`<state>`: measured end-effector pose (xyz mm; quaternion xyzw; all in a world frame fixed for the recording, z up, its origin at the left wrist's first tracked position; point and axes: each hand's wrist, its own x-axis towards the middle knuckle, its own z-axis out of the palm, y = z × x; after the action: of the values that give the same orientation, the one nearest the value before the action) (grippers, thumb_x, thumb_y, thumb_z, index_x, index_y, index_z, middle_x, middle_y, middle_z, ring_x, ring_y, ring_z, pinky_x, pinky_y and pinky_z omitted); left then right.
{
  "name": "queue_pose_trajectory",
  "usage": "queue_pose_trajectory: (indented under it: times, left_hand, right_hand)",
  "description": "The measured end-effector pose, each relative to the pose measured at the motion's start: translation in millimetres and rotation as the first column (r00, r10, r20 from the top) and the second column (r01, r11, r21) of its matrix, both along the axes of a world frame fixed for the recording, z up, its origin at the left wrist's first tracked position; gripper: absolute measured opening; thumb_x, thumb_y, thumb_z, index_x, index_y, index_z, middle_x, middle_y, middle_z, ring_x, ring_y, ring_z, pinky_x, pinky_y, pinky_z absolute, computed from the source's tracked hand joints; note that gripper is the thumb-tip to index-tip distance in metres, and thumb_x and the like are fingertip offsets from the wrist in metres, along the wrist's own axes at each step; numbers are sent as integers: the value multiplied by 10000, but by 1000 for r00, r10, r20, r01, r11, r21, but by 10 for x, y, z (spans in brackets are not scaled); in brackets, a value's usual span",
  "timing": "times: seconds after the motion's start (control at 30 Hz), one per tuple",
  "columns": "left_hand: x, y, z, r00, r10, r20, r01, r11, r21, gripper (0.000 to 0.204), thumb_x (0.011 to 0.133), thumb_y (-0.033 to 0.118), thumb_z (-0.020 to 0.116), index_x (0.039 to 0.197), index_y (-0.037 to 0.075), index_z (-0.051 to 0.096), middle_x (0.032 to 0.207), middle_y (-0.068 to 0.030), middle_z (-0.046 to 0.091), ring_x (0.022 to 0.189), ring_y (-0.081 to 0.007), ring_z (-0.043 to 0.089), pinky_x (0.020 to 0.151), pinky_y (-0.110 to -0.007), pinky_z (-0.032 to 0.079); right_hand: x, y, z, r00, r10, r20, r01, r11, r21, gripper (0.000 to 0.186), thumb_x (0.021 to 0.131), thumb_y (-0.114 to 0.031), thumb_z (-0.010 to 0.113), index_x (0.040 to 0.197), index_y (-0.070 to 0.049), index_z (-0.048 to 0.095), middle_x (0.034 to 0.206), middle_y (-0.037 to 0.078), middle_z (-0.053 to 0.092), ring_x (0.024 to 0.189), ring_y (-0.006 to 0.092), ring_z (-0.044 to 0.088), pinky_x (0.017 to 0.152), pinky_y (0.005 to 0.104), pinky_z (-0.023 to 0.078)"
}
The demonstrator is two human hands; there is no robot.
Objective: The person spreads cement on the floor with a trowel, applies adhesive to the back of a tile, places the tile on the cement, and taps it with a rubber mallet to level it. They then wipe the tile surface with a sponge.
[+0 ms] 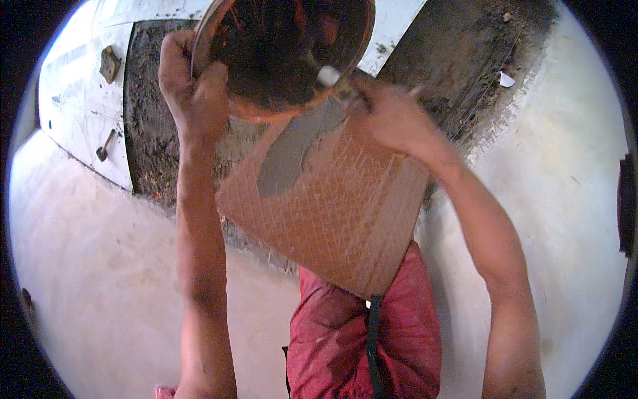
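My left hand is closed on the rim of a round bucket, which is tipped so its dark, orange-streaked inside shows. My right hand, smeared by motion, is wrapped round a small hand tool with a blurred pale end at the bucket's lower right edge. The tool's exact kind cannot be made out. Below the bucket, a large reddish-brown tile with a scored grid lies slanted against my knees. A thick grey smear of mortar runs over its upper left part.
Red trousers show under the tile. Dark rough bands of ground cross behind it, beside pale flooring. A brownish lump and a short-handled tool lie at left; a white shard lies at right.
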<state>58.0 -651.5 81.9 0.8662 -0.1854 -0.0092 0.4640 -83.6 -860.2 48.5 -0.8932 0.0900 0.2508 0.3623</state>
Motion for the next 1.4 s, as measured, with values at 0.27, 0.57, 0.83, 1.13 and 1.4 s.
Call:
queue_pose_trajectory:
  times: [0.27,0.57,0.83,1.13,1.4]
  left_hand:
    - [24,-122,36,939,-231,-254,169,955,-244,345,597,145,579,919,29,535,866,-31,564,825,-153,509,810,-273,419]
    - [-50,-698,452,873,-313,-375,51,822,-567,339,485,54,552,814,35,470,786,-77,569,752,-184,534,744,-274,441]
    - [208,-407,515,761,-467,-450,113,778,-617,345,504,40,547,846,11,509,794,-104,588,686,-186,545,674,-269,474]
    - [171,79,193,954,-38,-297,-51,957,-286,353,604,35,539,955,3,556,862,-67,564,797,-179,532,775,-303,466]
    - [8,788,-22,914,239,-327,-312,930,-193,436,621,42,529,1054,-7,525,967,-105,554,930,-231,559,896,-351,476]
  right_hand:
    - [349,-504,270,920,377,104,-237,748,-620,397,844,-172,566,1240,-178,559,908,175,659,799,353,659,663,476,540]
    - [132,-521,254,918,395,25,-345,829,-440,368,836,-187,562,1203,-180,587,819,188,670,729,392,653,647,498,539]
    - [-83,-348,-23,985,133,109,-148,978,148,461,841,-271,657,1260,-93,583,1027,161,686,938,254,668,840,357,523]
    - [-479,-223,-404,986,-159,54,89,768,634,500,795,-233,686,1232,-9,590,1107,104,670,988,161,613,892,318,475]
    - [-1396,-993,-583,967,29,-253,88,894,439,546,713,-298,681,1214,-93,608,1139,158,649,1087,333,598,973,411,446]
